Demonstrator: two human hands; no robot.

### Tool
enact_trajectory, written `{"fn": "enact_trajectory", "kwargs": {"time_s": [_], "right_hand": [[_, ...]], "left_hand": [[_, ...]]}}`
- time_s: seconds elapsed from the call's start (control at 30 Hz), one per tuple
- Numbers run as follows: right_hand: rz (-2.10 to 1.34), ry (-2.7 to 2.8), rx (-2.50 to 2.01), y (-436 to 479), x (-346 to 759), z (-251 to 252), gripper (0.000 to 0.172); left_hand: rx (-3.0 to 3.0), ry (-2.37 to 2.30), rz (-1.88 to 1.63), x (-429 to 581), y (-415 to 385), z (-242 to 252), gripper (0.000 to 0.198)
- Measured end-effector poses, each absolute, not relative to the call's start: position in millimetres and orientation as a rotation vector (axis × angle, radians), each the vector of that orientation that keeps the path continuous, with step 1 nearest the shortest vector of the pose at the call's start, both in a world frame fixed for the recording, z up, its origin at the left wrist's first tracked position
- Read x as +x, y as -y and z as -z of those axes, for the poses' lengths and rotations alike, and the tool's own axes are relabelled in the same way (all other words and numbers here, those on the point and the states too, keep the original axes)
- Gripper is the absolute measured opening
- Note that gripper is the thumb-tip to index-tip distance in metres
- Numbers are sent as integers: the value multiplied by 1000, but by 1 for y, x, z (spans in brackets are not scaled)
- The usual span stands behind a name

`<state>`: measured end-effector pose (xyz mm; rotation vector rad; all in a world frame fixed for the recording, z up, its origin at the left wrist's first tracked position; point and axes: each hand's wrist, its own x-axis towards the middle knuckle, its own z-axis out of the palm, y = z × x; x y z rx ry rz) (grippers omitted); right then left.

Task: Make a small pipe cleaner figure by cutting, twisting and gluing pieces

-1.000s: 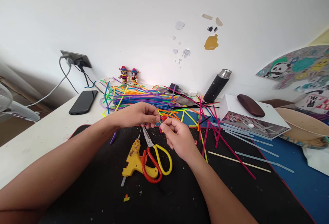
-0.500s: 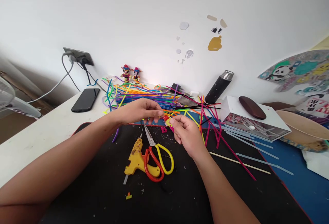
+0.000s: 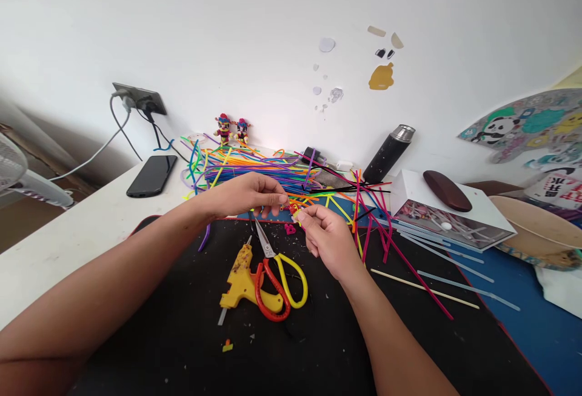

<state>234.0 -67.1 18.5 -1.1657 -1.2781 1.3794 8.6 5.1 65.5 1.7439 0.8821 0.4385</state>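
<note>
Pinching a small red-and-yellow piece (image 3: 293, 209), both hands (image 3: 248, 194) meet.

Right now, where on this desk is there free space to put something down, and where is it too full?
Bare patches: the black mat in front of the glue gun and scissors, and the white desk left of the mat, before the phone. Crowded: the pipe cleaners at the back, and the sticks right of the right hand.
</note>
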Motion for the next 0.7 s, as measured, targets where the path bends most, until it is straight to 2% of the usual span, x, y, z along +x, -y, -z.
{"fn": "enact_trajectory", "kwargs": {"time_s": [0.7], "right_hand": [[-1425,1344,-1162,70,230,-20,37]], "left_hand": [[1832,-851,-448,17,1,-68,35]]}}
